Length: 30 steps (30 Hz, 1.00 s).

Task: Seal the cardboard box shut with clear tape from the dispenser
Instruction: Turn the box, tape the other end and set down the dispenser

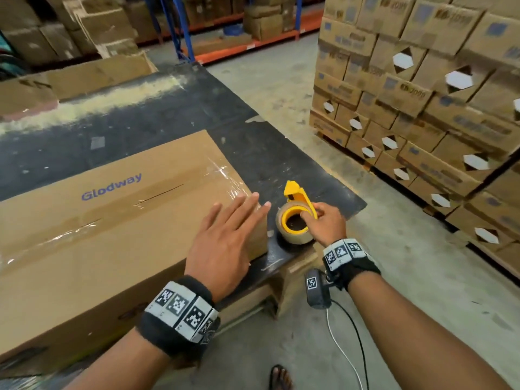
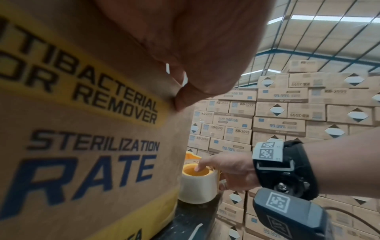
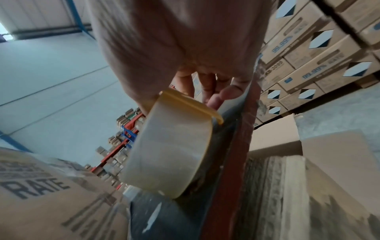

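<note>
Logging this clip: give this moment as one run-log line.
left hand: open, on cardboard box | right hand: grips tape dispenser on table | seam: taped

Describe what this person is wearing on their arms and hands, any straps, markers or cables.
Both forearms are bare, with no sleeves or gloves. The left hand has a black wristband carrying white square tags printed with black-and-white coded patterns. The right hand wears a matching tagged band, and beneath it hangs a small dark camera unit with its own coded tag, trailing black and white cables.
</note>
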{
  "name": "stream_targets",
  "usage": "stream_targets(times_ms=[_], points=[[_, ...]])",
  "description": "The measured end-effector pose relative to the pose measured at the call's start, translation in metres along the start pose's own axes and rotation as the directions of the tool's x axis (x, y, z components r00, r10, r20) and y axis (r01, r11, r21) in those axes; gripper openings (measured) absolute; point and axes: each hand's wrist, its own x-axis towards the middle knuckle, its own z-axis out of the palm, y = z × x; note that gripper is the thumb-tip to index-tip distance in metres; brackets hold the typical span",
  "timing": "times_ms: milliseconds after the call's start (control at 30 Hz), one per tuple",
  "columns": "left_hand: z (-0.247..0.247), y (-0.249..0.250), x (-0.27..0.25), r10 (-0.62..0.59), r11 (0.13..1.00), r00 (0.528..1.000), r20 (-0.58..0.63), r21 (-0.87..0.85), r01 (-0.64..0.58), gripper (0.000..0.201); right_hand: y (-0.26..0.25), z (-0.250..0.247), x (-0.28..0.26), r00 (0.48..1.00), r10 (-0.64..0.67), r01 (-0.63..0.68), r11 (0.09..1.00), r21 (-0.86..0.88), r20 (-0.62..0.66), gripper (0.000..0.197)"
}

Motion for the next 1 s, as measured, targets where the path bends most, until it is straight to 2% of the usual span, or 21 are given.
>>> stream_targets(times_ms=[267,367,433,500,600,666,733,833,900,1000], points=[[0.0,0.001,-0.001,-0.014,1.0,1.0,-0.02,-0.027,0.013,0.08,0.0,0.004,0.017,0.995,-0.012,0.019,0.997,-0.07,0.099,0.021],[-0.007,0.0,-0.005,-0.023,0.986,0.999,-0.041,-0.167,0.016,0.068,-0.009,-0.005,0.012,0.994,-0.05,0.059,0.994,-0.096,0.093,0.046],[-0.014,-0.004,-0.014,-0.066,0.939,0.993,-0.093,-0.343,0.03,0.057,-0.022,-0.012,0.002,0.991,-0.118,0.123,0.988,-0.089,0.061,0.053],[-0.024,-0.014,-0.032,-0.129,0.907,0.982,-0.14,-0.417,0.06,0.052,-0.044,-0.018,-0.015,0.968,-0.248,0.249,0.968,-0.035,0.022,0.04],[-0.036,-0.041,-0.077,-0.242,0.911,0.953,-0.18,-0.381,0.159,0.05,-0.081,-0.019,-0.052,0.857,-0.516,0.515,0.856,0.037,0.017,0.041],[-0.042,-0.065,-0.116,-0.333,0.905,0.92,-0.205,-0.345,0.25,0.048,-0.099,-0.013,-0.074,0.779,-0.623,0.622,0.782,0.041,0.064,0.05],[-0.046,-0.091,-0.157,-0.45,0.878,0.867,-0.215,-0.28,0.387,0.049,-0.11,-0.002,-0.089,0.748,-0.654,0.657,0.754,0.016,0.111,0.058],[-0.053,-0.128,-0.212,-0.647,0.762,0.736,-0.201,-0.17,0.624,0.055,-0.12,0.013,-0.105,0.752,-0.635,0.647,0.762,-0.018,0.174,0.057],[-0.056,-0.144,-0.238,-0.732,0.682,0.661,-0.166,-0.168,0.712,0.059,-0.123,0.02,-0.114,0.761,-0.613,0.639,0.765,-0.083,0.211,0.054],[-0.056,-0.152,-0.259,-0.757,0.648,0.642,-0.117,-0.255,0.718,0.063,-0.13,0.026,-0.126,0.79,-0.577,0.608,0.78,-0.146,0.208,0.053]])
